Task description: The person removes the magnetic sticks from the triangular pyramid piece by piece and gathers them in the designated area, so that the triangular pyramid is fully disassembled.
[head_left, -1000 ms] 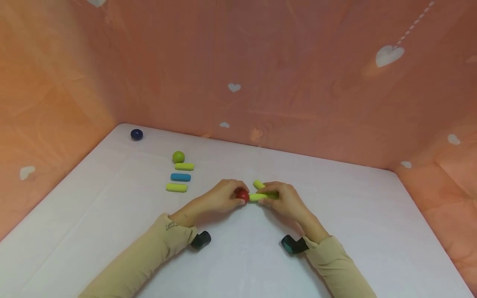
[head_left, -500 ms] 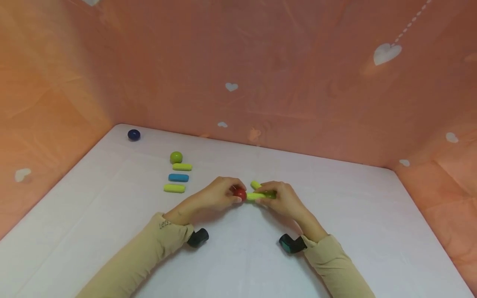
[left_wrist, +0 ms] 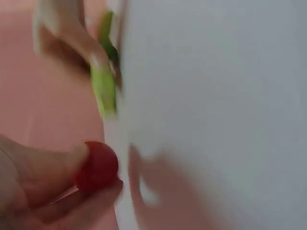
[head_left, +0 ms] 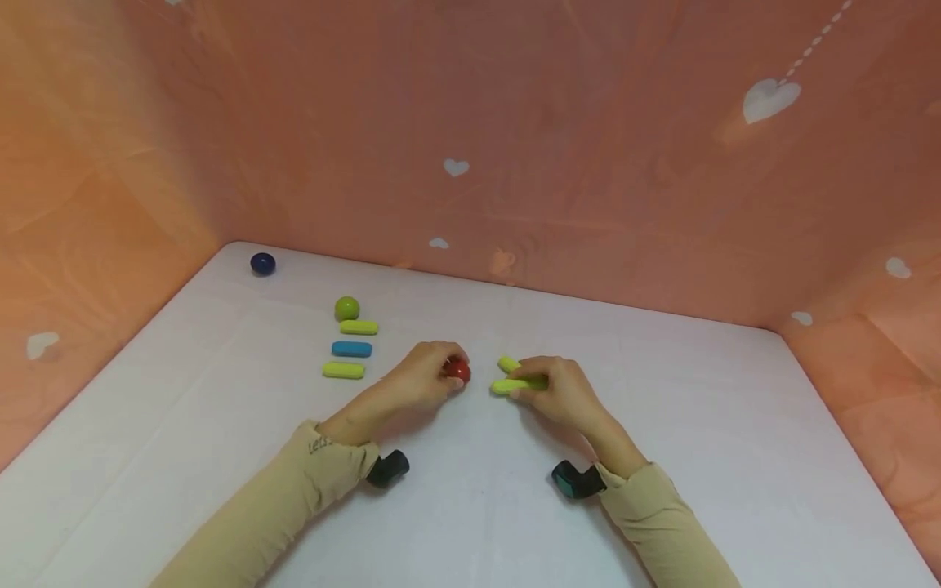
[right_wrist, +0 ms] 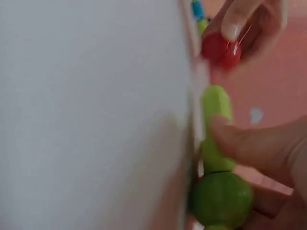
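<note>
My left hand (head_left: 421, 379) pinches a shiny red ball (head_left: 460, 371) between thumb and fingers. A gap separates that ball from the near end of a lime-yellow stick (right_wrist: 217, 103). My right hand (head_left: 562, 394) holds this stick by thumb and fingers. Its other end meets a green ball (right_wrist: 222, 199), which the hand mostly covers in the head view. A second lime-yellow stick (head_left: 507, 363) slants out behind the right fingers; its far end is hidden. The left wrist view is blurred, with the red ball (left_wrist: 98, 165) below the stick (left_wrist: 104, 91).
On the white table (head_left: 470, 523), left of the hands, lie a yellow stick (head_left: 343, 371), a blue stick (head_left: 352, 349) and another yellow stick (head_left: 359, 327). A green ball (head_left: 347, 308) sits behind them. A dark blue ball (head_left: 263, 264) stands near the far left corner.
The red ball was against the stick's end; my left hand has drawn it away to the left and slightly back. My right hand stays nearly in place with the stick.
</note>
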`<control>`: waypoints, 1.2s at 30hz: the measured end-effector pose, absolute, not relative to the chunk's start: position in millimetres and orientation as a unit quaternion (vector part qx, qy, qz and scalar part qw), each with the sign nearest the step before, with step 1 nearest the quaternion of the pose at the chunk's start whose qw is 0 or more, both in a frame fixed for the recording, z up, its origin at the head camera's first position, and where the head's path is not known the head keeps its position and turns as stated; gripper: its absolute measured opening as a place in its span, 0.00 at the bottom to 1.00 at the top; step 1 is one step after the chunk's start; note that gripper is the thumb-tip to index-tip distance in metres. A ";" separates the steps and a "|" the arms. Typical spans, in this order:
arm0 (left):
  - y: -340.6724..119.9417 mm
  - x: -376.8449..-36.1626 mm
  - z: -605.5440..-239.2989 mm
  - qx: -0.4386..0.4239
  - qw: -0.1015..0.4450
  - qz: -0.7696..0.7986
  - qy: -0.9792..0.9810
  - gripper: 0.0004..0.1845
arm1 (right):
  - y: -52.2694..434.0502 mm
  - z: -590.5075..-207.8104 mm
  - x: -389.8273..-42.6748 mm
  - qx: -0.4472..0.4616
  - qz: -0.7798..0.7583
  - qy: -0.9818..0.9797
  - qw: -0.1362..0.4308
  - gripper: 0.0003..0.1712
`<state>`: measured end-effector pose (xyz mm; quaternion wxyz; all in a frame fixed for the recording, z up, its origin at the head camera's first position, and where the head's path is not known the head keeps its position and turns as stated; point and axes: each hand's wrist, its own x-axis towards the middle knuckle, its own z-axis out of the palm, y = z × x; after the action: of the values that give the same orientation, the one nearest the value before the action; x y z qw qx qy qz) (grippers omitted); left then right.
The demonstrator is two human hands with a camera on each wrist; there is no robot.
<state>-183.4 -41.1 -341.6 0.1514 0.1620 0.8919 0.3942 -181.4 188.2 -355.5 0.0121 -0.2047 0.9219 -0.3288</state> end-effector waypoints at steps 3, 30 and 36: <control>-46.3 -184.6 -341.0 0.153 0.143 0.406 0.890 0.13 | 188.8 -357.1 -180.7 -0.197 -0.326 0.924 0.010 0.10; -32.0 -241.5 -351.8 0.024 0.012 0.478 0.878 0.18 | 190.9 -364.2 -178.9 -0.223 -0.346 0.910 0.042 0.18; -31.3 -250.1 -355.2 -0.012 0.005 0.518 0.855 0.18 | 194.7 -364.2 -180.1 -0.214 -0.380 0.899 0.045 0.20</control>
<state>-250.1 -31.3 -355.2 0.0048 -0.0115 0.8550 0.5184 -180.1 194.7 -364.2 0.0453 -0.2138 0.8990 -0.3795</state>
